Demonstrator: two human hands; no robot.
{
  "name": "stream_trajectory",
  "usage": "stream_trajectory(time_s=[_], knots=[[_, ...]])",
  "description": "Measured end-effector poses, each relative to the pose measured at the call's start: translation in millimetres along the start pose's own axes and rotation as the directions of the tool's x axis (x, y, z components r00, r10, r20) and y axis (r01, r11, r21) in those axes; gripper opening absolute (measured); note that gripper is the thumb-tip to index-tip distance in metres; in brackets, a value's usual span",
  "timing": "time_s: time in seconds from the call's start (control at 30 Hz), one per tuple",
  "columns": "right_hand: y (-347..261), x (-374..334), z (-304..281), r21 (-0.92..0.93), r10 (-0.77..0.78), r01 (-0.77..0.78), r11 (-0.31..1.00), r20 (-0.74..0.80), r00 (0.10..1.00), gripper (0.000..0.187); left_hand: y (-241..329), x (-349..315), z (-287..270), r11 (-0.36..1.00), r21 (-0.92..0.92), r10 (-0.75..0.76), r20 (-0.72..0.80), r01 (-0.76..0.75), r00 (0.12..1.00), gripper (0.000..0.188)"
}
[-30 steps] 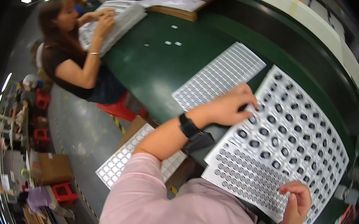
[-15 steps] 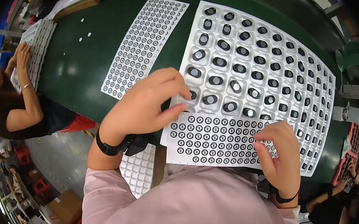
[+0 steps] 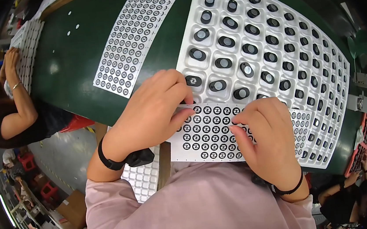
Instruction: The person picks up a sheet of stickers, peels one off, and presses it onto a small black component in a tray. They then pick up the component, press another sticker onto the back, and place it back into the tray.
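A white sheet of round black-and-white stickers [image 3: 209, 134] lies across the near edge of a clear plastic tray [image 3: 230, 96]. The tray's pockets hold small black oval parts [image 3: 223, 62], most with a grey round spot on top. One part [image 3: 193, 81] near my left fingertips bears a round sticker. My left hand [image 3: 156, 106] has thumb and forefinger closed at the sheet's upper left corner. Over the sheet's middle, my right hand [image 3: 269, 135] is closed in a pinch, and I cannot make out what is between its fingertips.
Another sticker sheet [image 3: 136, 39] lies on the green table [image 3: 73, 72], left of the tray. Small white discs [image 3: 77, 26] are scattered farther left. A co-worker [image 3: 19, 104] handles stacked trays [image 3: 31, 45] at the far left. Red crates [image 3: 358, 146] stand at the right.
My left fingers have left the part at the tray's near left, which now shows a sticker. My right hand has moved left over the sheet. The view has shifted.
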State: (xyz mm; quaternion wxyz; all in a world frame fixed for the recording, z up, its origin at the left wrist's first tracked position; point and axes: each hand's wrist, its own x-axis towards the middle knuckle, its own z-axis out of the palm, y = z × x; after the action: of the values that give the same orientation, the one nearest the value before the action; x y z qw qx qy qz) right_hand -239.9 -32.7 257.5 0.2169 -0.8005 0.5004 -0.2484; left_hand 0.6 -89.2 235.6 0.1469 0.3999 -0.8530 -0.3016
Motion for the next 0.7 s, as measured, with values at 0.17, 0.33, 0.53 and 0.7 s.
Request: stream_trajectory(time_s=[0.17,0.33,0.53,0.7], knots=[[-3.2,7.8,11.8,0.056,-0.06,0.064,0.996,-0.069,0.996,0.024,11.8,-7.1,-2.9,0.989,-0.148,0.002,-0.017,-0.004,1.0,0.02],[-3.0,8.6,24.3,0.205,-0.057,0.071,0.976,-0.072,0.996,0.028,23.6,-6.8,-8.9,0.892,-0.443,-0.076,0.046,0.088,0.996,0.01],[-4.2,8.1,28.5,0.242,-0.001,0.025,0.97,-0.101,0.995,0.029,17.8,-6.5,-7.3,0.869,-0.479,-0.105,0.068,0.125,0.992,0.005],[-3.6,10.4,25.1,0.223,-0.024,0.04,0.974,-0.073,0.997,0.029,16.5,-4.5,-12.3,0.767,-0.603,-0.134,0.186,0.221,0.973,0.005]])
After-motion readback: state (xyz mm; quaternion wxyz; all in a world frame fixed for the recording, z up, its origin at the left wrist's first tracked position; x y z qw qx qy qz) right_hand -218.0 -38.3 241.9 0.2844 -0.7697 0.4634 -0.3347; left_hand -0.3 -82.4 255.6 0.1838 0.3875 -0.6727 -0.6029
